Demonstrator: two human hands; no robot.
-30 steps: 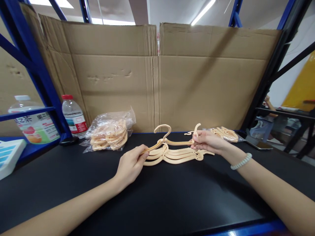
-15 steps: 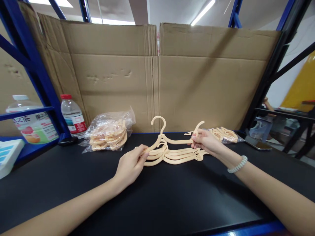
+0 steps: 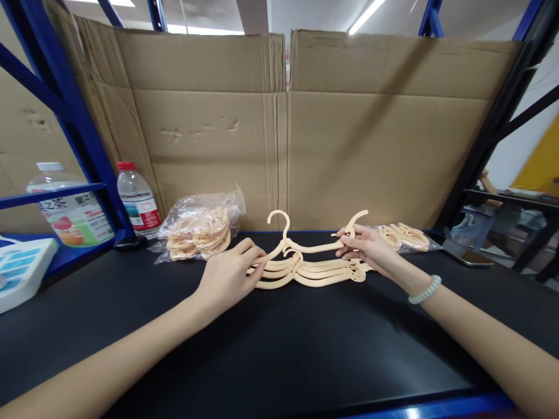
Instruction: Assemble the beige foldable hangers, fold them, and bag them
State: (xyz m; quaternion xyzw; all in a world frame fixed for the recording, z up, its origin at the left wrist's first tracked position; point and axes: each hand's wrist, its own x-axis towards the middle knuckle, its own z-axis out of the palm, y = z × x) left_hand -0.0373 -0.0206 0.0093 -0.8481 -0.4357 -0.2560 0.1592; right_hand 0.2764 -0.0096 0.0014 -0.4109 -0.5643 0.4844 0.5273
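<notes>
A cream plastic hanger [image 3: 318, 249] is held between my two hands, its hook pointing up. My left hand [image 3: 233, 270] pinches its left arm, hiding that end. At the other end, my right hand [image 3: 360, 245] grips the right arm with thumb and fingers; a curved piece of it sticks up past the fingers. Just below and behind the held hanger, a stack of matching folding hangers [image 3: 321, 278] lies on the black table [image 3: 279, 349]. Part of the stack is hidden behind my left hand.
At back left sit a clear bag of hanger parts [image 3: 196, 230] and a red-capped bottle [image 3: 137, 201]. Another bag [image 3: 404, 237] and a phone [image 3: 467, 254] lie at right. A white-and-blue object [image 3: 26, 270] sits far left; a cardboard wall [image 3: 209, 134] stands behind.
The held hanger's hook has lowered slightly toward the stack, and its right end has tilted up a little. Both hands still grip it. The camera view has shifted slightly.
</notes>
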